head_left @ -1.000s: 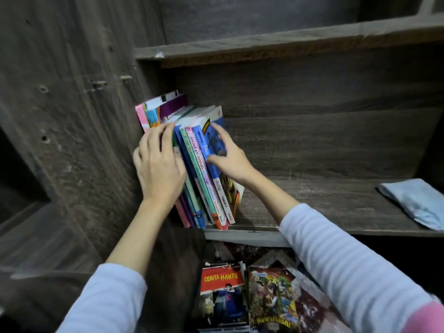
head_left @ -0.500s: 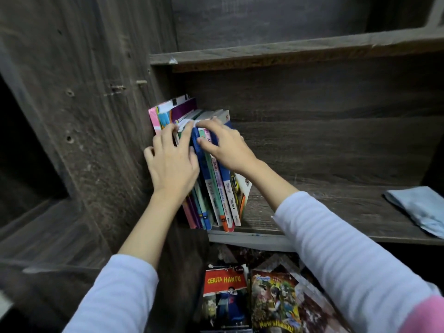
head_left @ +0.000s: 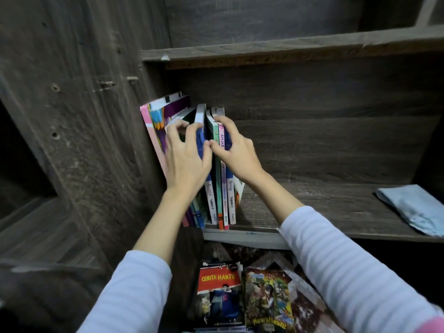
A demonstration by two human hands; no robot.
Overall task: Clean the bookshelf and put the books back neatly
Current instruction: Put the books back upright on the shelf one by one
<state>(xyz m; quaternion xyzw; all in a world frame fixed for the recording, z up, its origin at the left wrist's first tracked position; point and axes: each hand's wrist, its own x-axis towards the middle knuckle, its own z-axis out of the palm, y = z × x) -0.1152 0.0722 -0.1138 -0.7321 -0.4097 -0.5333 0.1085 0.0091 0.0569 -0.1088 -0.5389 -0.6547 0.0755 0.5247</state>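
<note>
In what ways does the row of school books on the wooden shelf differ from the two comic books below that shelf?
The row of school books stands on edge on the wooden shelf, spines outward; the two comic books lie below it, front covers showing. The left hand and right hand grip the row of school books; nothing touches the two comic books. Both are colourful.
</note>
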